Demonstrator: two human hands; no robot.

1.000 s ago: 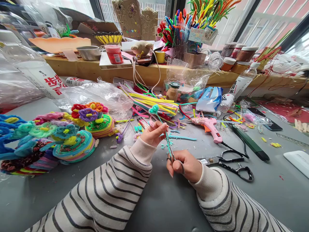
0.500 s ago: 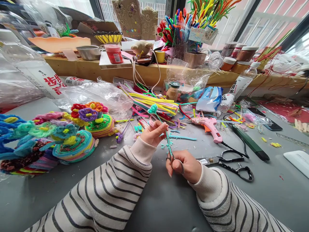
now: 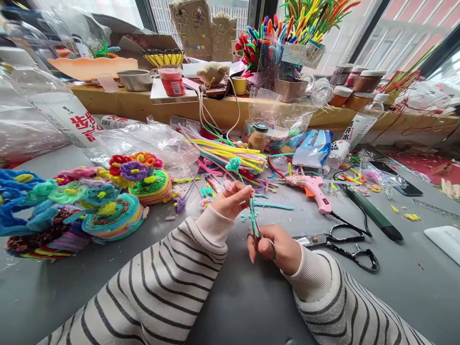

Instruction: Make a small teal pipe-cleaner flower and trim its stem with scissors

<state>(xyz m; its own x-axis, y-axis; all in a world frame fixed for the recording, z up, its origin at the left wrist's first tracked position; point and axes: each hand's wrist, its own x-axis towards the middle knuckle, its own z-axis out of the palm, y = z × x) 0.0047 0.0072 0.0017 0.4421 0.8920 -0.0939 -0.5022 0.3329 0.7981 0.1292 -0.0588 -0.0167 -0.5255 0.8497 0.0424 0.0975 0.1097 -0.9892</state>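
Observation:
My left hand (image 3: 230, 200) pinches a teal pipe cleaner stem (image 3: 243, 184) just below its curled flower head (image 3: 233, 164). My right hand (image 3: 275, 248) is closed on small scissors (image 3: 256, 229), thumb through a ring, with the blades running up along the stem. Teal fluff scraps (image 3: 247, 218) lie on the grey table (image 3: 230, 297) under the hands. Both forearms wear striped sleeves.
Finished pipe cleaner flowers and coiled discs (image 3: 108, 211) lie at left. A bundle of loose pipe cleaners (image 3: 230, 151), a pink glue gun (image 3: 314, 189), black scissors (image 3: 345, 242) and a phone (image 3: 395, 179) are behind and right. A cluttered wooden shelf (image 3: 223, 108) runs across the back.
Both hands have stayed nearly in place; the scissors have worked slightly along the stem. The view has shifted a little to the right.

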